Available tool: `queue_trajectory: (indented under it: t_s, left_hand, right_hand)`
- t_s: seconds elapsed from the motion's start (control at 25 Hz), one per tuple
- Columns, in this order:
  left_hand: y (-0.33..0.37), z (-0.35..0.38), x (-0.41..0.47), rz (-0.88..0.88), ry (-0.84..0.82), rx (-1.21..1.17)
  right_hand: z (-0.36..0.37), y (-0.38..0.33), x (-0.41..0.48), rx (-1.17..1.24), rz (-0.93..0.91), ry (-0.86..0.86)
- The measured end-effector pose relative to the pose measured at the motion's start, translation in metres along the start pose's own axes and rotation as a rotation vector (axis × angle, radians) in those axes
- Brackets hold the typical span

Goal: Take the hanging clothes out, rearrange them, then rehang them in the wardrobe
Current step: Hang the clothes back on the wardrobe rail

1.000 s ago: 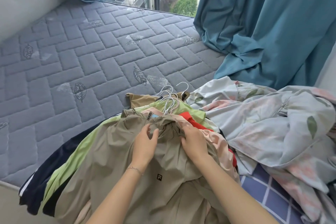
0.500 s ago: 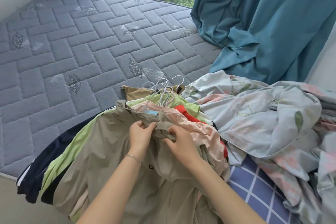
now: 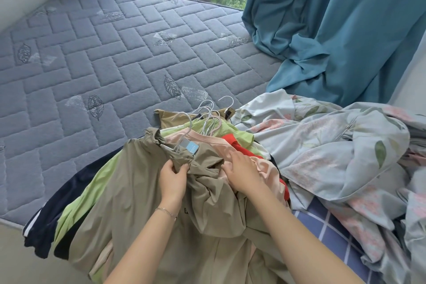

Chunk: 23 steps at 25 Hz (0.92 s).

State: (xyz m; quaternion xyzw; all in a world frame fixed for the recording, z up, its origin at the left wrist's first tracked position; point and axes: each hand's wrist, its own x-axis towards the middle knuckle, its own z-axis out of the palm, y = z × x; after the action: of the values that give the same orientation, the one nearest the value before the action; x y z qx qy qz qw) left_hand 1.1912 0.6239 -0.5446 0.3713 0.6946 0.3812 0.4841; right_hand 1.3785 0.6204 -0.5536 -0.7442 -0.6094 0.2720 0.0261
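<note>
At the near edge of the mattress [image 3: 103, 53], the clothes are lying in one overlapping pile, with the hangers [image 3: 208, 113] pointing toward its middle. The khaki jacket [image 3: 143, 191] is lying on top. The left hand [image 3: 174, 177] is gripping a bunch of jacket fabric just below the collar, thumb and fingers closed round it. The right hand [image 3: 242, 174] is resting with fairly straight fingers on the pink shirt [image 3: 260, 168], its fingertips touching the jacket fold and holding nothing.

Judged step: the person is working the jacket neck free of its hanger.

1. The left hand should be holding the collar bunch firmly while the jacket is lifting.
2. The right hand should be pressing the pink shirt down, so that the lower layers are not dragging along.
3. The hooks are lying tangled together; the jacket's own hook should be sliding out sideways, not pulling straight up.

Count:
- Garments: six colours are showing, namely khaki, pink, a red garment [image 3: 232, 143], a green garment [image 3: 92, 191], a navy garment [image 3: 57, 203] and a tan garment [image 3: 170, 119].
- Hooks: at least five are showing; the overlap is hiding the exact number.
- Hands: two.
- One floral quilt [image 3: 322, 145] is lying just beside the pile at the right edge.
</note>
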Motion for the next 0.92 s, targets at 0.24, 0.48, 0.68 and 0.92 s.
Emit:
queue_trajectory:
  t_s: [0.24,0.48,0.68,0.92]
  left_hand:
    - [0.012,-0.008,-0.006,0.015,0.042,0.038]
    - [0.075,-0.044,-0.029,0.011,0.100,0.005]
    - [0.144,-0.110,-0.063,0.006,0.181,-0.051]
    - [0.188,-0.218,-0.124,-0.024,0.313,-0.111]
  right_hand:
    - [-0.013,-0.013,-0.004,0.136,0.122,0.007]
    - [-0.083,-0.081,-0.044,0.429,0.025,0.054]
    - [-0.154,-0.166,-0.097,0.627,0.003,-0.014]
    - [-0.183,-0.261,-0.186,0.666,-0.126,-0.069]
